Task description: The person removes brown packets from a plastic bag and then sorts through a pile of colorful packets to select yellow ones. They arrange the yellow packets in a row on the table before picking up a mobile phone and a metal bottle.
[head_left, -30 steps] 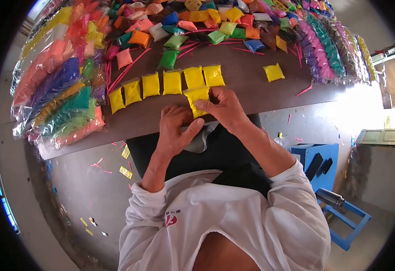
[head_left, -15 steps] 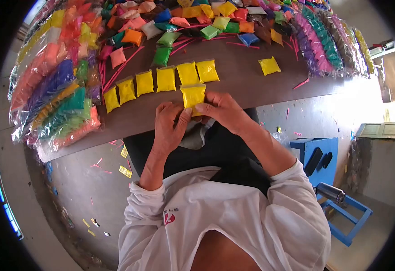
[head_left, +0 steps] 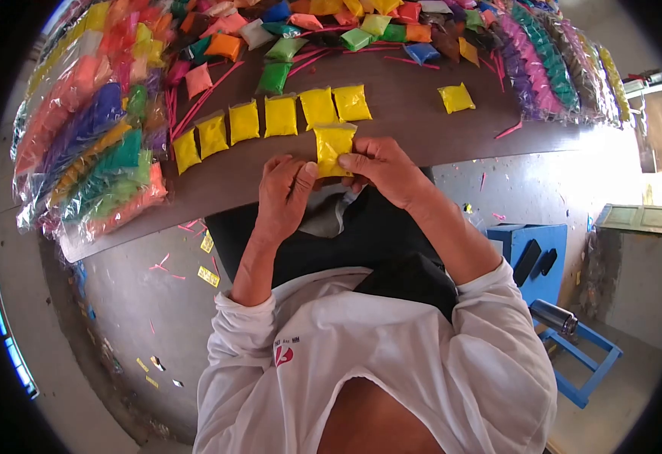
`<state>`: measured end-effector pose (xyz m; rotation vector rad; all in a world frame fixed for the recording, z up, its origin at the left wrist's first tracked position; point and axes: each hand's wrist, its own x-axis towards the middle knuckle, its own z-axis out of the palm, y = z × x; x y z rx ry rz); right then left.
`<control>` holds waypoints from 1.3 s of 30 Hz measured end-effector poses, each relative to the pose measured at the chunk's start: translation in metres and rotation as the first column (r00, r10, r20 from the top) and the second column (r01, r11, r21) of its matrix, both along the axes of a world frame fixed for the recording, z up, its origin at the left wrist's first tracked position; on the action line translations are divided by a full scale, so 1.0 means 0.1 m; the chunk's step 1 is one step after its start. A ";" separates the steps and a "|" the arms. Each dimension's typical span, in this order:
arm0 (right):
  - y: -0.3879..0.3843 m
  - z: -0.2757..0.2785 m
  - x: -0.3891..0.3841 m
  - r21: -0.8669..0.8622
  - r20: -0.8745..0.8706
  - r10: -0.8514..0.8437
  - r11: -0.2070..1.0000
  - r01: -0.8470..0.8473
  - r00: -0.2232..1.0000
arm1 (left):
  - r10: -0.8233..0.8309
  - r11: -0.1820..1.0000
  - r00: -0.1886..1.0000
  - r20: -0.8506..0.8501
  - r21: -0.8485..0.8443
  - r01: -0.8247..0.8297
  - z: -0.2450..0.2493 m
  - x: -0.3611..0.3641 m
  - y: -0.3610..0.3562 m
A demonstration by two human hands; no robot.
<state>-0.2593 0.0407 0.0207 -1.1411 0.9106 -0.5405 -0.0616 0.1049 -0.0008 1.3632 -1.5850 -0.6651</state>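
Note:
A small clear packet of yellow filling [head_left: 334, 150] is held up at the near edge of the table. My right hand [head_left: 388, 170] pinches it, thumb across its lower right side and fingers behind. At its lower left corner is my left hand [head_left: 281, 195], fingers curled and thumb against the packet's edge. Behind the held packet runs a slightly curved row of several similar yellow packets [head_left: 280, 116], lying flat. Another single yellow packet [head_left: 456, 98] lies apart on the right. The fingertips behind the held packet are partly hidden.
Strips of coloured packets in clear wrap are stacked at the left [head_left: 111, 159] and right [head_left: 546, 64] of the brown table [head_left: 399, 144]. Loose coloured packets [head_left: 285, 49] and pink strips [head_left: 206, 98] lie at the back. A blue stool [head_left: 584, 363] stands on the right.
The held packet has shifted slightly right relative to my left hand, whose thumb now sits at its edge rather than over its corner. The whole view has shifted a little.

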 end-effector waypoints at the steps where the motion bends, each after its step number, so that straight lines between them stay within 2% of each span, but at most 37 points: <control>1: 0.00 -0.01 -0.01 0.024 0.021 -0.021 1.000 0.021 1.000 | 0.029 0.999 0.999 -0.046 0.020 -0.028 -0.03 0.00 0.01; 4: 0.00 0.01 -0.01 0.028 0.023 -0.042 0.999 0.042 0.999 | 0.004 0.998 0.996 -0.094 0.069 0.003 -0.03 0.03 0.02; 7: 0.01 0.06 0.00 0.014 0.060 -0.063 0.998 0.062 0.996 | -0.039 0.999 0.991 -0.129 -0.003 0.039 0.01 0.01 0.01; 10: 0.01 0.08 0.02 -0.003 0.056 -0.042 0.999 0.043 0.998 | -0.111 0.994 0.994 0.016 0.014 0.110 0.06 0.03 0.00; 16: 0.03 0.09 0.07 -0.111 -0.041 -0.003 0.994 -0.001 0.999 | -0.114 0.993 0.990 0.078 -0.019 0.116 0.09 0.02 -0.02; 19: -0.10 0.09 -0.05 -0.393 -0.305 -0.194 0.917 0.062 0.932 | -0.149 0.989 0.985 0.083 0.010 0.149 0.03 0.05 -0.04; 22: -0.26 0.23 -0.23 -0.591 -0.210 -0.500 0.750 0.299 0.840 | -0.129 0.992 0.987 0.092 0.018 0.128 0.05 0.03 -0.02; 25: -0.49 0.21 -0.39 -0.595 -0.276 -0.555 0.740 0.314 0.785 | -0.099 0.993 0.985 0.140 -0.046 0.106 0.05 0.00 -0.03; 28: -0.71 0.01 -0.43 -0.682 -0.422 -0.532 0.720 0.129 0.734 | -0.069 0.993 0.988 0.135 -0.090 0.082 0.07 -0.04 -0.02; 31: -0.70 0.06 -0.36 -0.712 -0.524 -0.567 0.701 0.038 0.636 | -0.061 0.993 0.992 0.111 -0.098 0.072 0.08 -0.05 -0.01; 34: -0.66 -0.01 -0.35 -0.815 -0.452 -0.657 0.580 0.021 0.604 | -0.064 0.996 0.993 0.099 -0.059 0.070 0.07 -0.03 0.00; 39: -0.59 -0.01 -0.33 -0.880 -0.369 -0.647 0.475 -0.025 0.667 | -0.062 0.993 0.987 0.148 -0.089 0.076 0.04 -0.03 -0.01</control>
